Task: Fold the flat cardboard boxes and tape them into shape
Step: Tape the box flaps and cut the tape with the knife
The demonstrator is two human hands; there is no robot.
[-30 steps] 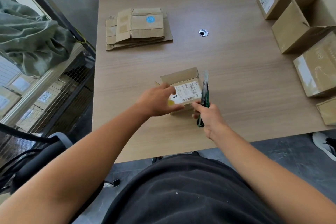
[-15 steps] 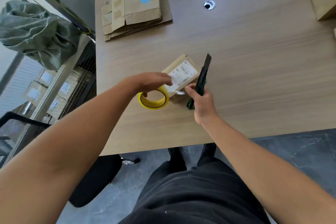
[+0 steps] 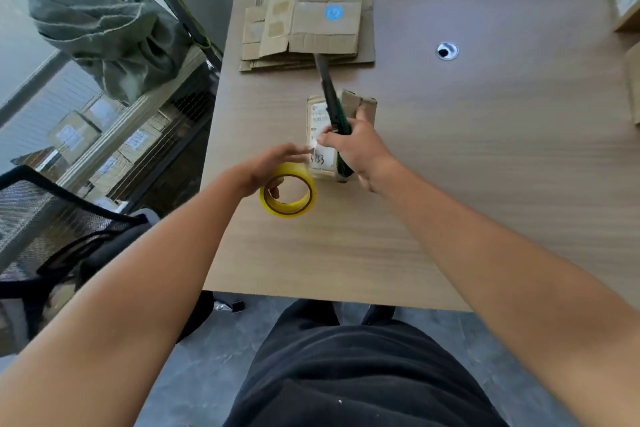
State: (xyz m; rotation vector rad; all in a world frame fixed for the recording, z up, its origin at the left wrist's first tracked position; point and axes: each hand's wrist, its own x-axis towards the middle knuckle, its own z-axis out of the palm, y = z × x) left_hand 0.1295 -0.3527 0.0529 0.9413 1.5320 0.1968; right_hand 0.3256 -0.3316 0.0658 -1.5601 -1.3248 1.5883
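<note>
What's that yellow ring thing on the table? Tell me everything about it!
It is a roll of tape with a yellow core and shiny clear-looking tape wound around it. It is round and hollow, so the wooden table shows through its middle. It sits tilted, its opening facing up and toward the camera, just left of the small cardboard box. The left hand reaches over its top edge, with one finger poking through the hole. The roll looks partly used, though how much tape remains is unclear.

A small folded box [image 3: 323, 135] with a white label lay near the table's [image 3: 485, 218] front edge, yellow tape roll [image 3: 288, 190] beside it, flat cardboard stack [image 3: 308, 28] near the far-left corner.
</note>
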